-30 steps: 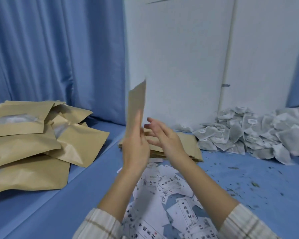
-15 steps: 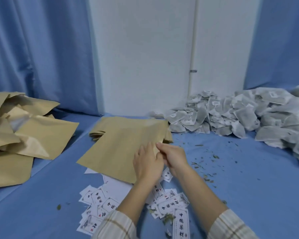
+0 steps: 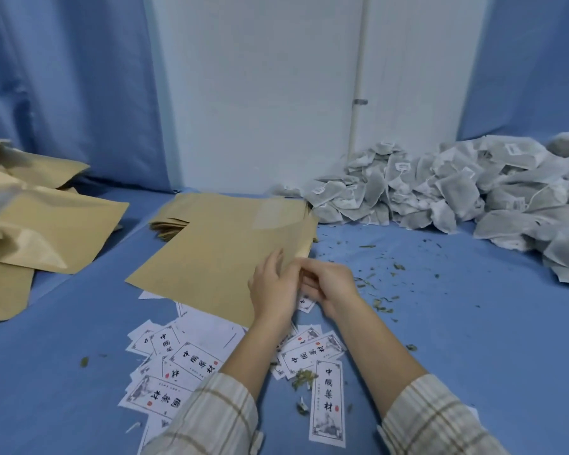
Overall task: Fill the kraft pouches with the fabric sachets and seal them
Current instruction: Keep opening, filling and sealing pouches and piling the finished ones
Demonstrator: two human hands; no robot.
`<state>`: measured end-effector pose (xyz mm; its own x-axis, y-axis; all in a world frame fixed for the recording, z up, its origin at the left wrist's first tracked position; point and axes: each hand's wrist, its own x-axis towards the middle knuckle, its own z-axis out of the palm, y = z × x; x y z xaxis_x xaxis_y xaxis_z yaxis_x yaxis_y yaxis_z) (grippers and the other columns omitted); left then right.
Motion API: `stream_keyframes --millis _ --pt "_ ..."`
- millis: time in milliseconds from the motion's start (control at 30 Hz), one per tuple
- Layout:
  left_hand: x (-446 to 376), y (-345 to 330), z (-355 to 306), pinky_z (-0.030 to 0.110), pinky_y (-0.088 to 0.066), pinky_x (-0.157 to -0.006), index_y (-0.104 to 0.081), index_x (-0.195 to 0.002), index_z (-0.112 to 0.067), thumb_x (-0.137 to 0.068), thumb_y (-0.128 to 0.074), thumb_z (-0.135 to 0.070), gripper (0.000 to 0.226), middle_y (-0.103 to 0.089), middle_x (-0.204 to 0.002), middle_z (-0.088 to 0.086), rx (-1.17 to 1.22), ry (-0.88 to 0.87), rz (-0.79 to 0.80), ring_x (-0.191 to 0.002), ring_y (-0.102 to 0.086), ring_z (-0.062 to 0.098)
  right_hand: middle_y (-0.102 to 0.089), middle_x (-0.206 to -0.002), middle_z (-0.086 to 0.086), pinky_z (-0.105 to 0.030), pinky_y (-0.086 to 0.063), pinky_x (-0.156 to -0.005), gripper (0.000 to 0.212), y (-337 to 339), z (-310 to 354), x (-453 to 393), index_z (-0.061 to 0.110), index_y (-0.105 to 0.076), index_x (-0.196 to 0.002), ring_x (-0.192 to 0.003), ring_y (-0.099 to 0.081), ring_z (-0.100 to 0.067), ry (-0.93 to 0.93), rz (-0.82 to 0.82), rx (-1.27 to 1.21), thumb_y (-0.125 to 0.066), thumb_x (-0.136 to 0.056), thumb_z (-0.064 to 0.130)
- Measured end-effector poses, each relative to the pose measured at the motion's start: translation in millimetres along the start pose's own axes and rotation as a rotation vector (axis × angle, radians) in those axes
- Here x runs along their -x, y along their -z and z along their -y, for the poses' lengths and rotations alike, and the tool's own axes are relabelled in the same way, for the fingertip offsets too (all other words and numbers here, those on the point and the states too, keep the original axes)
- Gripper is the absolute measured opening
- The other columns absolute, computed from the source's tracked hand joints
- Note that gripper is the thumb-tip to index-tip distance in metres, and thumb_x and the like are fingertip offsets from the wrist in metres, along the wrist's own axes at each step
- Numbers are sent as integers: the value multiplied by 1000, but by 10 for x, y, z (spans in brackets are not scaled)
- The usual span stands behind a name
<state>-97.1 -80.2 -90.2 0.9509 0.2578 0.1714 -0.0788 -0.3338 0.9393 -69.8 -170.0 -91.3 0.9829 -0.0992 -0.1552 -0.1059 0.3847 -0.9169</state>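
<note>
Two hands meet at one kraft pouch (image 3: 217, 257) corner: left hand (image 3: 271, 290) pinches it, right hand (image 3: 329, 284) is curled alongside, its hold unclear. Pouch stretches up-left. Printed labels (image 3: 191, 359) lie nearest on the desk (image 3: 457, 323); fabric sachets (image 3: 440, 192) are heaped far right, nearer the right hand.

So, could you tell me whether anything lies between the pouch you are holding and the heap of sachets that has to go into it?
Nothing visible does. Both hands, left hand and right hand, hold the kraft pouch at its near right corner; between it and the sachet heap lies only blue tabletop with scattered herb crumbs.
</note>
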Motion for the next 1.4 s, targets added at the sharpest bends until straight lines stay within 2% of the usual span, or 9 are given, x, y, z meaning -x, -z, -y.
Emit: stream_keyframes --millis 133,233,367,700,900,1000,1100,1267,1400 --pt "-44 33 -16 42 -38 -102 -58 -123 -23 -81 -54 -58 55 -59 -125 3 -140 -32 -2 -120 -49 26 -64 -50 -4 -14 -42 -38 33 -26 4 51 9 -69 -49 -42 -60 -8 45 117 34 -62 -79 -3" --pt "-103 84 -88 38 -48 -90 -63 -106 -22 -71 -59 -68 57 -66 -104 -1 -106 32 11 -100 -60 20 -69 -60 -7 -16 -48 -44 17 -68 10 80 3 -71 -69 -51 -66 -11 72 160 39 -62 -82 -3" --pt "-213 143 -118 28 -43 -75 -66 -91 -23 -82 -58 -53 33 -67 -90 -3 -217 33 -83 -90 -61 21 -72 -73 -12 -21 -54 -57 10 -91 -12 86 -4 -70 -85 -64 -69 -15 92 201 21 -60 -82 -4" --pt "-162 172 -110 32 -32 -62 -54 -60 -7 -95 -42 -25 41 -57 -66 12 -187 -97 -152 -76 -53 31 -73 -75 -8 -17 -53 -56 9 -99 -94 85 1 -69 -87 -67 -69 -12 71 290 -26 -61 -87 4" --pt "-121 177 -102 30 -29 -63 -57 -71 -1 -98 -38 -14 35 -63 -86 27 -229 -185 -135 -86 -57 40 -72 -80 -8 -19 -54 -60 8 -103 -62 113 3 -69 -89 -71 -68 -14 40 252 -54 -62 -86 6" --pt "-148 153 -164 26 -32 -64 -63 -92 3 -96 -40 -9 26 -66 -95 22 -380 -161 38 -92 -60 37 -61 -63 6 -2 -37 -48 18 -163 15 130 17 -65 -70 -59 -55 -5 313 -22 515 -57 -86 13" --pt "-219 195 -259 29 -41 -66 -61 -98 0 -96 -37 -11 26 -66 -100 19 -577 -147 126 -94 -62 33 -51 -61 11 -1 -33 -54 16 -188 18 158 14 -62 -79 -58 -45 -3 562 -109 832 -51 -89 19" --pt "-164 280 -377 33 -36 -72 -51 -111 -4 -96 -38 -21 26 -58 -115 19 -828 -195 101 -105 -54 34 -55 -74 2 -16 -31 -50 17 -187 -65 159 15 -54 -100 -66 -49 -12 647 -13 968 -38 -97 19" --pt "-121 238 -308 33 -38 -72 -53 -105 -1 -97 -36 -17 25 -61 -109 20 -648 -236 116 -99 -55 35 -48 -68 7 -23 -28 -53 13 -161 -79 147 7 -51 -97 -67 -47 -13 638 -79 896 -41 -97 15"
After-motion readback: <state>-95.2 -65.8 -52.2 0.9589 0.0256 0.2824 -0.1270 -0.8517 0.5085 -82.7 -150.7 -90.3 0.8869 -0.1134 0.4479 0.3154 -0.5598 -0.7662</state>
